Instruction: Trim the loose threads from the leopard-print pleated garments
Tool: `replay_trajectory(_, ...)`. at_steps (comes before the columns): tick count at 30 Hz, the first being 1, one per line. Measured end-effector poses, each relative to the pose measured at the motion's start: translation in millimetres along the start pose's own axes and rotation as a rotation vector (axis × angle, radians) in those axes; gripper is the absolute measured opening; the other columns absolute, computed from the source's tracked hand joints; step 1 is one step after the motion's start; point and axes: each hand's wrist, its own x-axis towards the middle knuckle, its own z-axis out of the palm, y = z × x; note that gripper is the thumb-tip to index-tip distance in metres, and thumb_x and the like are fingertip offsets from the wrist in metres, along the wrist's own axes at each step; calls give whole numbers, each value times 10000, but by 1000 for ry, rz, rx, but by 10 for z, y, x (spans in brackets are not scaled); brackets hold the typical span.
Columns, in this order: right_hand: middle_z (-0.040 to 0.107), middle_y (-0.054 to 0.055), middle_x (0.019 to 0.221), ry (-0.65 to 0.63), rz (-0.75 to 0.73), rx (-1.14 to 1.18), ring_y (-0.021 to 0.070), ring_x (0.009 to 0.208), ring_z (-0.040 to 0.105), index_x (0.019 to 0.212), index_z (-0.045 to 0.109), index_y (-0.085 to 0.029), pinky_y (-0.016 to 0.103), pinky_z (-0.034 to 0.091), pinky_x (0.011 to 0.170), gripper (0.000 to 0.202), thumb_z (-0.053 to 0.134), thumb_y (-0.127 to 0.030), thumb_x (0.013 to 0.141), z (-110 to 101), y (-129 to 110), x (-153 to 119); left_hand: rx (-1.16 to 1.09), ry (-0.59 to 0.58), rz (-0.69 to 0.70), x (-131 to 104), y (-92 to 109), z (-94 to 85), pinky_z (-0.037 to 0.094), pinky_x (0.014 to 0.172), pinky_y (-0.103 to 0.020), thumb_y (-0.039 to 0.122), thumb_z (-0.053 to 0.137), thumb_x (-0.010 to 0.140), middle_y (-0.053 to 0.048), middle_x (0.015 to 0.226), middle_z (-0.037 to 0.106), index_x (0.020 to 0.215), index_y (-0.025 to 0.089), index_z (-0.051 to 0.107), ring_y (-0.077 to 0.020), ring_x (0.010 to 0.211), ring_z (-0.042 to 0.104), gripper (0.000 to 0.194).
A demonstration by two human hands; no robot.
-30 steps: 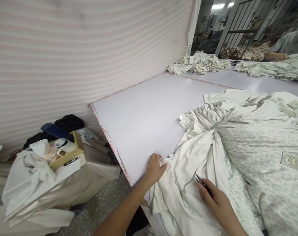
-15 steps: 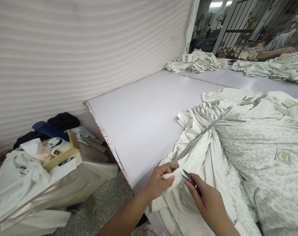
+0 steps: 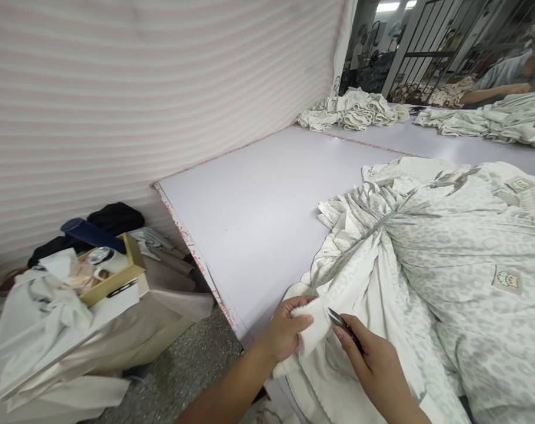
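My left hand pinches the edge of a white piece of fabric at the near left of a large heap. Close to its right, my right hand grips small dark thread snips, their blades pointing up and left at the pinched fabric. The blades look nearly together; whether they touch the cloth I cannot tell. The heap of pale fabric with grey-green leopard spots spreads over the right of the table, gathered by a grey strip. A small square patch shows on it.
The pale table borders a striped hanging sheet. More fabric bundles lie at the far side. On the left, a wooden box with small items sits on a cloth-covered stack. A co-worker's arm shows at far right.
The snips' blades have come closer together, having been spread apart before. The pinched fabric has turned to show more of its flat face. A distant person now appears in the background.
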Motion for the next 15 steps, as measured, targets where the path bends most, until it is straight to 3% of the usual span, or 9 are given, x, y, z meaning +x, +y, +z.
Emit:
replay_trajectory(4, 547, -52, 528, -10, 32, 26, 140, 456, 536, 896, 558, -249, 235, 385, 465, 363, 348, -542, 944, -5, 14, -7, -21, -19, -38, -13, 18, 23, 476, 720, -343, 387, 893, 397, -44, 750, 688, 777, 164, 725, -206, 700, 620, 471)
replay_trajectory(10, 509, -65, 498, -32, 51, 65, 129, 417, 476, 878, 557, -253, 228, 345, 427, 346, 389, -552, 923, -18, 32, -10, -18, -11, -27, -22, 47, 50, 465, 773, -336, 358, 895, 404, -54, 915, 696, 713, 170, 706, -215, 805, 616, 408)
replay_trajectory(15, 504, -64, 502, -44, 56, 96, 125, 426, 474, 864, 564, -249, 222, 344, 437, 346, 391, -543, 923, -12, 37, -10, -15, -21, -31, -13, 26, 37, 466, 725, -317, 365, 895, 394, -46, 886, 691, 677, 165, 704, -194, 754, 606, 396)
